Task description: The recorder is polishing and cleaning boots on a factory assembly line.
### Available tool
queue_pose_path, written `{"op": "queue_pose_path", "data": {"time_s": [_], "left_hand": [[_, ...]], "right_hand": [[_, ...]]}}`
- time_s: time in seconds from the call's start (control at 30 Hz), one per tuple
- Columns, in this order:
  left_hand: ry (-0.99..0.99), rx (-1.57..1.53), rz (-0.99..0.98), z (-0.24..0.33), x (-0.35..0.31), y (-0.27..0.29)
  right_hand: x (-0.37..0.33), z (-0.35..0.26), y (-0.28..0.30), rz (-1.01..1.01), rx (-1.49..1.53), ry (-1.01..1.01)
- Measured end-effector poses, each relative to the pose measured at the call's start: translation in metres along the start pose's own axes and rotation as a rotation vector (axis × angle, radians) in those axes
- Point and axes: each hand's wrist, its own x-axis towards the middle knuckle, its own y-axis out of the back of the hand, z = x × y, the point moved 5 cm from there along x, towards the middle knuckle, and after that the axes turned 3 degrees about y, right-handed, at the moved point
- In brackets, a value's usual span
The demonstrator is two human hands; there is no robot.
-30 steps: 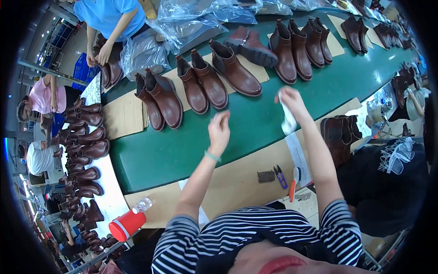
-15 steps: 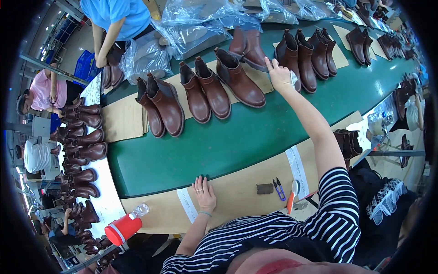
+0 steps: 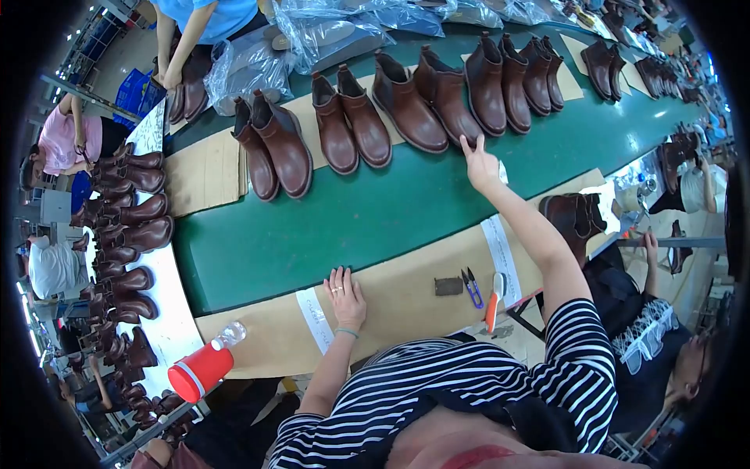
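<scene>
My right hand (image 3: 482,166) reaches out over the green table (image 3: 328,234). Two of its fingers are spread at the toe of a brown ankle boot (image 3: 444,92), while a small white cloth or paper (image 3: 501,172) pokes out from the hand's outer side. That boot stands beside a matching boot (image 3: 408,111). Palm down, my left hand (image 3: 346,298) rests with fingers stretched on the brown cardboard (image 3: 398,313) along the near edge, holding nothing. Left of the matching boot stand two more pairs of brown boots (image 3: 341,125) (image 3: 273,148).
Thread snips (image 3: 473,288), a dark block (image 3: 448,286) and an orange-handled brush (image 3: 494,301) lie nearby. At left are a red container (image 3: 201,372) and a clear bottle (image 3: 229,336). Plastic-wrapped items (image 3: 328,39) line the back, near a co-worker in blue (image 3: 211,19).
The boot at my right hand has come nearer and now stands lined up beside its mate. My right hand has moved from its side to its toe. My left hand stays flat.
</scene>
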Motion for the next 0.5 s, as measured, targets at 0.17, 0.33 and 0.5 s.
{"op": "queue_pose_path", "data": {"time_s": [0.17,0.33,0.5], "left_hand": [[-0.007,0.012,0.021,-0.003,-0.002,0.002],[-0.017,0.009,0.021,-0.003,-0.002,-0.001],[-0.004,-0.003,0.010,-0.003,-0.003,-0.004]], "right_hand": [[-0.005,0.030,0.008,0.256,0.534,-0.366],[0.011,0.049,-0.029,0.114,0.745,-0.655],[0.033,0.059,-0.033,0.121,0.586,-0.612]]}}
